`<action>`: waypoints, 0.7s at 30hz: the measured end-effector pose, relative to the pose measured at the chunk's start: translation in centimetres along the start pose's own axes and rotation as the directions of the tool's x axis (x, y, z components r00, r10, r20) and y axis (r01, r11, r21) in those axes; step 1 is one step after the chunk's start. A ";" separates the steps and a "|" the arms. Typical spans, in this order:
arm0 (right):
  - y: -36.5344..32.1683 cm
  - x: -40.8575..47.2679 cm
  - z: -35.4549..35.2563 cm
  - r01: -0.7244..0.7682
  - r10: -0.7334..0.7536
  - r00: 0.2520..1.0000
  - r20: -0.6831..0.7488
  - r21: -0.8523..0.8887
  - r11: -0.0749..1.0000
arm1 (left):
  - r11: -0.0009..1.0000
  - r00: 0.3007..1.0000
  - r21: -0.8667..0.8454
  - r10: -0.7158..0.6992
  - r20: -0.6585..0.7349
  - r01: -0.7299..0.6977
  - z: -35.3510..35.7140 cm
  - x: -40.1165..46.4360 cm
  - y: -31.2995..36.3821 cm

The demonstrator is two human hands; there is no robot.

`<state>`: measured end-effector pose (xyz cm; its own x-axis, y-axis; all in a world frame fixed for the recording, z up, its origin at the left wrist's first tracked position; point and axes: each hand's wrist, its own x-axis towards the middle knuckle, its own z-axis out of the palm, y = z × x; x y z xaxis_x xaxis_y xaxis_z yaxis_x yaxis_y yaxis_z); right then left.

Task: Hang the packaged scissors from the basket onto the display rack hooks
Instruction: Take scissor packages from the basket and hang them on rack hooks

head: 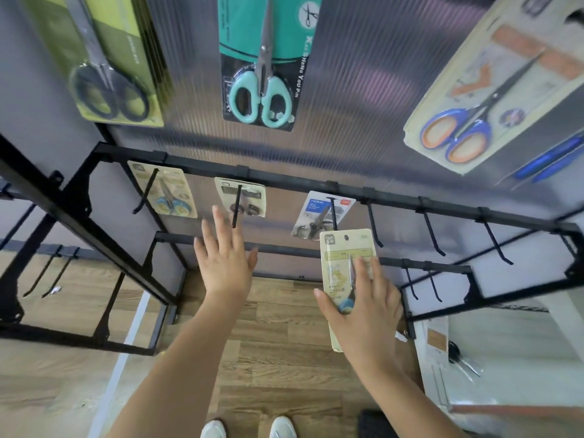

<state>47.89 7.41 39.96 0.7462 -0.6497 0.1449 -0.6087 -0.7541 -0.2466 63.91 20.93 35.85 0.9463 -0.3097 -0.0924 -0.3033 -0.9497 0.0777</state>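
Head view: the right hand (363,298) grips a scissors pack (346,267) just below a hook (333,213) already holding a pack; the left hand (226,257) is spread, empty. If the pack's hole misses the hook tip, it could slip and fall.

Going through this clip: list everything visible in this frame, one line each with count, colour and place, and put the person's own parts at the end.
Green-card scissors pack: a stack, count unclear, black handles, top row left.
Teal-card scissors pack: one, teal handles, top row centre.
Cream-card scissors pack: one, blue and orange handles, top row right.
Middle-row packs: three, beige, beige, white and blue, each on a hook.
Empty hooks: several, black, middle rail right and the lower rail.
Rack frame: black metal, across the view.
Floor: wood-look, below.
Shoes: two, white, bottom edge.
Left hand: open, empty, near the second beige pack.
Right hand: holding a yellow scissors pack just below the white and blue pack.
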 end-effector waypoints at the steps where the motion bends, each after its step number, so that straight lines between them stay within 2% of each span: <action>1: -0.1 -0.3 -0.5 -0.003 0.003 1.000 0.002 -0.001 1.000 | 0.998 1.000 -0.061 0.005 0.025 -0.004 -0.3 -0.9 0.1; 3: -0.3 -1.1 -1.7 -0.006 0.006 1.000 0.000 -0.008 1.000 | 0.965 0.992 -0.261 0.029 0.120 0.003 -1.3 -3.0 0.6; 4: -0.4 -1.6 -2.4 -0.014 0.014 1.000 0.022 -0.007 1.000 | 0.905 0.975 -0.423 0.048 0.215 0.049 -2.0 -4.0 1.0; 5: -0.6 -2.1 -3.1 -0.024 0.024 0.998 0.061 -0.004 1.000 | 0.790 0.942 -0.599 0.091 0.323 0.129 -2.8 -5.1 1.5; 6: -0.6 -2.7 -3.8 -0.032 0.032 0.995 0.097 0.000 0.999 | 0.634 0.901 -0.740 0.154 0.406 0.224 -3.7 -6.4 2.1; 7: -0.6 -3.3 -4.5 -0.041 0.040 0.993 0.107 0.011 0.999 | 0.501 0.865 -0.815 0.227 0.447 0.289 -4.6 -7.6 2.6; 8: -0.6 -3.8 -5.3 -0.052 0.049 0.994 0.098 0.021 0.998 | 0.426 0.837 -0.846 0.292 0.464 0.320 -5.6 -8.6 3.2; 10: -0.5 -4.8 -6.6 -0.059 0.056 0.994 0.096 0.027 0.998 | 0.339 0.785 -0.868 0.392 0.480 0.362 -7.1 -10.3 4.2; 13: -0.4 -6.5 -9.0 -0.018 0.018 0.996 0.083 0.000 1.000 | 0.202 0.759 -0.873 0.434 0.486 0.444 -9.1 -12.2 5.6; 15: -0.1 -7.8 -10.5 0.054 -0.053 0.996 0.074 -0.014 0.998 | 0.161 0.774 -0.879 0.423 0.472 0.448 -10.1 -13.6 6.0; 18: 0.6 -9.1 -12.1 0.128 -0.125 0.989 0.086 -0.030 0.991 | 0.037 0.829 -0.901 0.379 0.412 0.432 -11.9 -16.2 6.6; 21: 2.0 -10.6 -14.7 0.233 -0.238 0.968 0.085 0.063 0.970 | -0.045 0.884 -0.918 0.293 0.365 0.394 -13.8 -19.6 7.2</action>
<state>34.82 11.43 52.04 0.8895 -0.4415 0.1176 -0.4001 -0.8770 -0.2660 44.69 20.76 51.90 0.7067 -0.5687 -0.4210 0.4891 -0.0373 0.8714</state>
